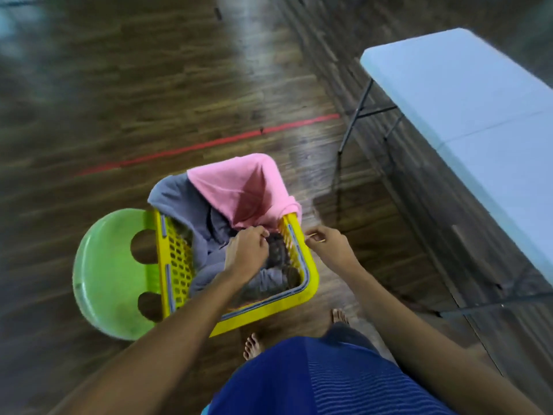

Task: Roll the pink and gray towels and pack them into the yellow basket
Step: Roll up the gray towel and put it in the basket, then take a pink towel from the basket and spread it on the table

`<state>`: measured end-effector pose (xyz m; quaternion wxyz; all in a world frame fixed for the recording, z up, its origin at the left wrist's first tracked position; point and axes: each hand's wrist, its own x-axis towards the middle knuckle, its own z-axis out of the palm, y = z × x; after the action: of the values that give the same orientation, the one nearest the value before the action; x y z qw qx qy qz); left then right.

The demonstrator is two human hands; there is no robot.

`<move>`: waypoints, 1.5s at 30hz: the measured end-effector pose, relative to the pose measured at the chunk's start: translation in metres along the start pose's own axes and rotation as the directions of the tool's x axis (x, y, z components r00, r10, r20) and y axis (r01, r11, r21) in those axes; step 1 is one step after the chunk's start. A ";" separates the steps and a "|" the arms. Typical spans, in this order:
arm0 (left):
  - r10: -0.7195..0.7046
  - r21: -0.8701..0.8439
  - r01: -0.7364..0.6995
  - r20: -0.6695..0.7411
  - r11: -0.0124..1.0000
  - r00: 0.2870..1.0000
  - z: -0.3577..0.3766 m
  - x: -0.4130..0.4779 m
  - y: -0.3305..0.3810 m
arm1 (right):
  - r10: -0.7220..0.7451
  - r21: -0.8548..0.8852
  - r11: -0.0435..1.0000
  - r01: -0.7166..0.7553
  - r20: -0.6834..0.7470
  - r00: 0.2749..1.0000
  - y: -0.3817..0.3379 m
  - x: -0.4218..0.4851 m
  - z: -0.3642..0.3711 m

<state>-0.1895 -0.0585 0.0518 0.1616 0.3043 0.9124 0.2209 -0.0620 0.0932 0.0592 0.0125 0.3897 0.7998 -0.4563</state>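
Observation:
The yellow basket [311,280] stands on a green stool [107,274] on the floor in front of me. A pink towel [239,190] lies loose over the basket's far corner. Beside it a gray towel [176,196] is draped over the far left rim and runs down inside. Neither is rolled. My left hand [247,248] reaches into the basket, its fingers curled at the pink towel's lower corner, where it meets the gray one. My right hand [326,244] hovers just outside the right rim with its fingers curled. Motion blur hides whether it holds anything.
A white folding table [466,115] with dark metal legs stands to the right. The floor is dark wood with a red tape line [209,143] beyond the basket. My bare feet [253,345] stand just behind the basket.

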 end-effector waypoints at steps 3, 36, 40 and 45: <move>0.028 -0.015 -0.028 -0.011 0.999 1.000 0.017 0.019 0.042 | 0.005 0.006 1.000 -0.005 -0.030 1.000 0.020 0.016 -0.041; -0.690 -0.316 0.640 -0.069 0.701 0.721 0.117 0.089 0.088 | -0.286 -0.279 0.692 0.666 0.740 0.608 -0.021 0.224 -0.029; -0.735 -0.358 0.684 -0.008 0.635 0.678 0.138 0.090 0.085 | -0.350 -0.289 0.535 0.794 0.779 0.520 -0.017 0.245 0.000; -0.808 -0.420 0.718 -0.071 0.556 0.585 0.151 0.097 0.093 | -0.337 -0.255 0.304 0.918 0.873 0.354 -0.003 0.266 0.013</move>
<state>-0.1541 0.1148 -0.0453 0.1736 -0.1902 0.9111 0.3219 -0.2529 0.2459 -0.0460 0.2575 -0.2392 0.9227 -0.1582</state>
